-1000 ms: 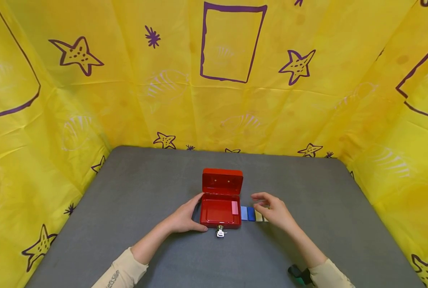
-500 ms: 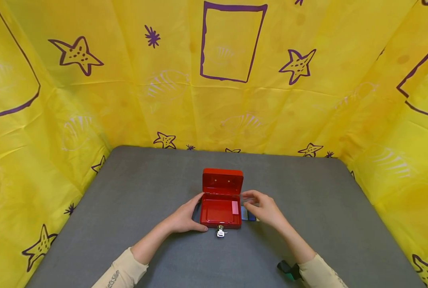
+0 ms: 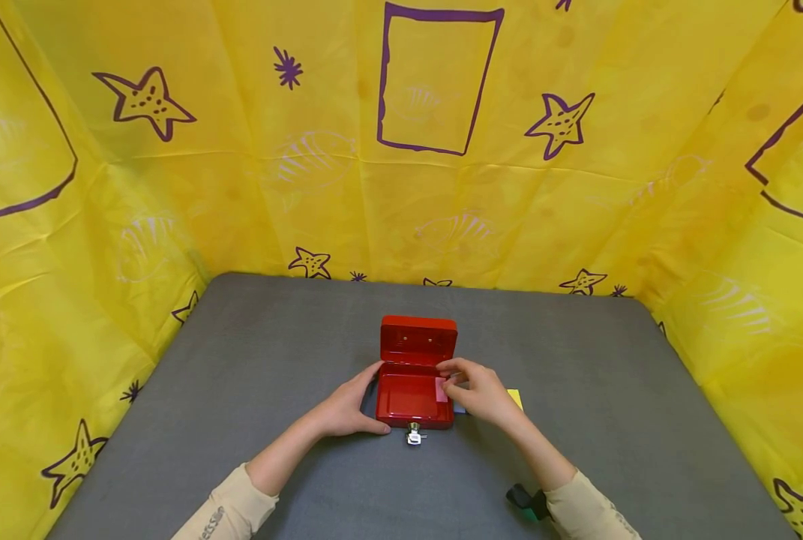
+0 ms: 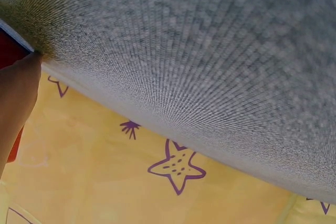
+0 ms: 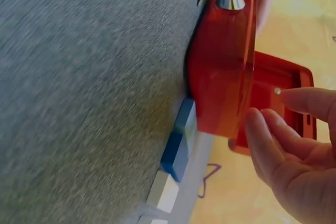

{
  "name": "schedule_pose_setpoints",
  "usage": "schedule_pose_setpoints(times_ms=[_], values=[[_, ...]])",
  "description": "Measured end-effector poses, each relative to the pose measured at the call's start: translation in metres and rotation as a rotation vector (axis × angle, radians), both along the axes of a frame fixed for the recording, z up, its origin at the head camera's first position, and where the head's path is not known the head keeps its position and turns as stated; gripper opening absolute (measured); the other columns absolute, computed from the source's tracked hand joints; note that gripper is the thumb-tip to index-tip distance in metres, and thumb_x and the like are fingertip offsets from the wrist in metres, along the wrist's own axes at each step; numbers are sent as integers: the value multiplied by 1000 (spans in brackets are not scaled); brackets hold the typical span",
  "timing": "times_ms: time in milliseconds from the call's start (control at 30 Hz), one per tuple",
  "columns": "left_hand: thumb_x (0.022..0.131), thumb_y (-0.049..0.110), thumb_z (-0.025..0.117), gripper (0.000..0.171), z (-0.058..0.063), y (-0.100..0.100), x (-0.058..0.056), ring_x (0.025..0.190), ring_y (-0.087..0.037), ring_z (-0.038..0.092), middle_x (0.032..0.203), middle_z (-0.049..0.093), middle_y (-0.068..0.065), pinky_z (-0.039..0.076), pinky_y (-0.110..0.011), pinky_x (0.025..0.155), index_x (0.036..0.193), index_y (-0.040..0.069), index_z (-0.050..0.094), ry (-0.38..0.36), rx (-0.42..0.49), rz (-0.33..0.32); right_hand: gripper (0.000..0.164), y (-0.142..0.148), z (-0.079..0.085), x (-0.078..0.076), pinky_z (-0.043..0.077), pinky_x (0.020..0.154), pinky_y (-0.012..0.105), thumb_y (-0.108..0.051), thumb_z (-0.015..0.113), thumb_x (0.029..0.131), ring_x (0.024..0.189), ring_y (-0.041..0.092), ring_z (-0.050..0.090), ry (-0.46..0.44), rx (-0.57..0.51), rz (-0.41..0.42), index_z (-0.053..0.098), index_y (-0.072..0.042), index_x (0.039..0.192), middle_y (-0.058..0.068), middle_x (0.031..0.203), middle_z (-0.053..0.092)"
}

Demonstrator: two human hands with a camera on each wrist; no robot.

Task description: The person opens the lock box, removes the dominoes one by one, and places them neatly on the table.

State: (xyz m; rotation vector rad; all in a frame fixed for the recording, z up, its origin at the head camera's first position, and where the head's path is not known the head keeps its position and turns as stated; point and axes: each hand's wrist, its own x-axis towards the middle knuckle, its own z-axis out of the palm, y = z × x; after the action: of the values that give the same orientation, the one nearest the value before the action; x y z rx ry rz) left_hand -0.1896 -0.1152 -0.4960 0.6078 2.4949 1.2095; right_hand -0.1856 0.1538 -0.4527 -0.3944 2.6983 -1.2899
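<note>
A red metal cash box (image 3: 391,420) stands with its lid (image 3: 418,343) raised and keys (image 3: 414,436) in its front lock. One pink block (image 3: 440,385) lies inside, against the right wall. My left hand (image 3: 343,409) grips the box's left side, thumb at the front corner and fingers toward the back. Over the right rim is my right hand (image 3: 482,394), its fingertips overlapping the pink block in the head view. The right wrist view shows these fingers parted with nothing visible between them. Beside the box lie a light blue block (image 5: 185,116), a dark blue block (image 5: 175,156) and a pale block (image 5: 163,191).
A yellow block (image 3: 514,398) shows past my right hand, at the row's far end. A black and green item (image 3: 528,501) is near the right sleeve. The grey table (image 3: 293,330) ends at yellow cloth walls (image 3: 239,187) printed with starfish.
My right hand has moved left, from above the row of blocks to the box's right rim and the pink block. The left hand and the box have stayed put.
</note>
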Motion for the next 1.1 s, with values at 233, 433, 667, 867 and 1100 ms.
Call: schedule_pose_setpoints(times_ms=[233, 433, 667, 867, 1100], values=[[71, 27, 87, 104, -1, -1, 0, 133, -31, 39, 149, 39, -11, 34, -56, 107, 153, 9, 25, 2, 6, 4, 28, -12, 0, -1, 56, 71, 30, -4, 65, 87, 89, 21, 65, 51, 25, 51, 66, 0, 114, 10, 103, 68], [71, 27, 86, 104, 0, -1, 0, 133, -31, 38, 150, 38, -11, 34, -57, 107, 153, 10, 25, -9, 9, 6, 27, -21, -1, -3, 56, 76, 36, -5, 68, 85, 86, 21, 62, 103, 84, 55, 67, 1, 111, 12, 103, 68], [72, 26, 86, 103, 1, -1, 1, 134, -32, 37, 150, 37, -11, 33, -57, 107, 153, 9, 24, -4, 15, 0, 28, -28, -4, -3, 55, 72, 36, -6, 71, 83, 78, 20, 58, 172, 200, 61, 67, 2, 109, 12, 94, 66], [72, 26, 86, 103, 0, -2, 1, 133, -31, 38, 150, 38, -11, 34, -56, 107, 153, 10, 25, -2, 15, 0, 34, -35, -2, 0, 56, 74, 42, -10, 72, 83, 80, 26, 60, 197, 291, 71, 65, 5, 112, 17, 97, 67], [71, 27, 87, 103, -1, -1, 0, 132, -30, 40, 149, 39, -11, 34, -55, 107, 152, 9, 25, 11, 14, -5, 32, -39, -1, 1, 57, 66, 39, -14, 72, 83, 70, 23, 60, 184, 330, 73, 64, 4, 108, 15, 92, 68]])
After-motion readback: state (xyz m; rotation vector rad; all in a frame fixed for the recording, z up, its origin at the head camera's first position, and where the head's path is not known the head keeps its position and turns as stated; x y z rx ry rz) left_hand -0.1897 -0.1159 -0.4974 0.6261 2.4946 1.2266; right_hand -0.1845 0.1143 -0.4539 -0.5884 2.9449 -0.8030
